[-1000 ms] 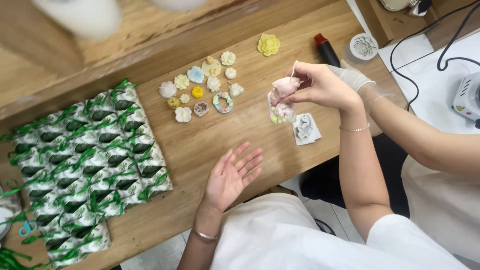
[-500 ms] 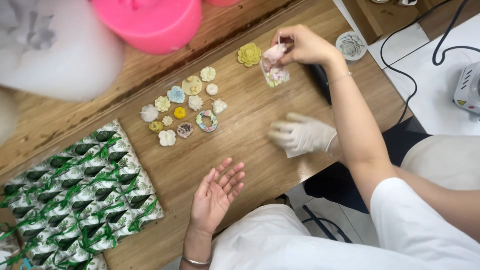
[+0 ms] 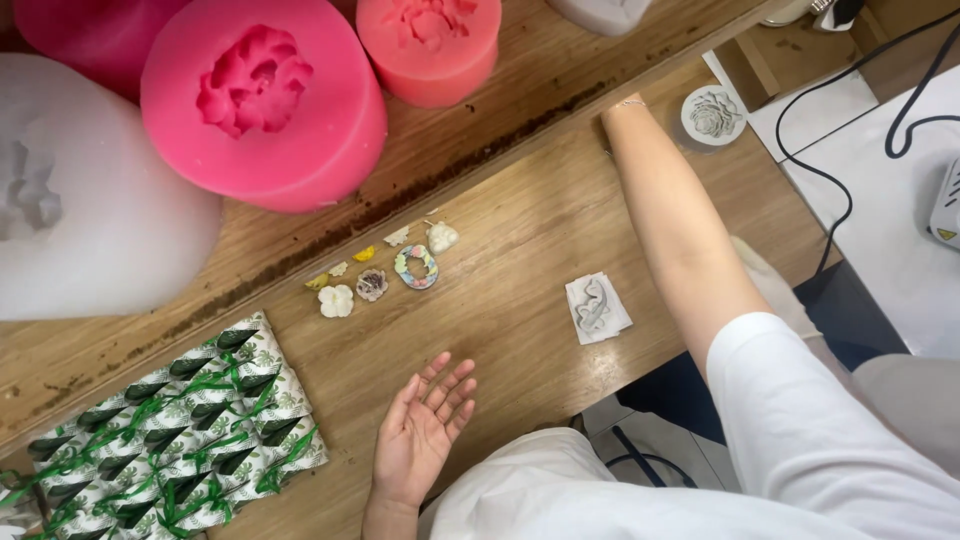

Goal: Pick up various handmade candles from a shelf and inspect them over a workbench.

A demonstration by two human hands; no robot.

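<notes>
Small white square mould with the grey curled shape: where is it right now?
Head view: the small white square mould lies on the wooden table, right of centre, just left of the right forearm and up-right of the open left hand.

A wooden desk (image 3: 520, 330) carried the things, with a raised wooden shelf (image 3: 470, 150) along its far side. On the desk lay small flower-shaped pieces (image 3: 372, 285), a pastel ring (image 3: 416, 267), a pale folded square (image 3: 597, 307) with a grey shape on it, and rows of green-and-white packets (image 3: 180, 420). On the shelf stood pink moulds (image 3: 262, 100) and a white mould (image 3: 90, 210).
</notes>
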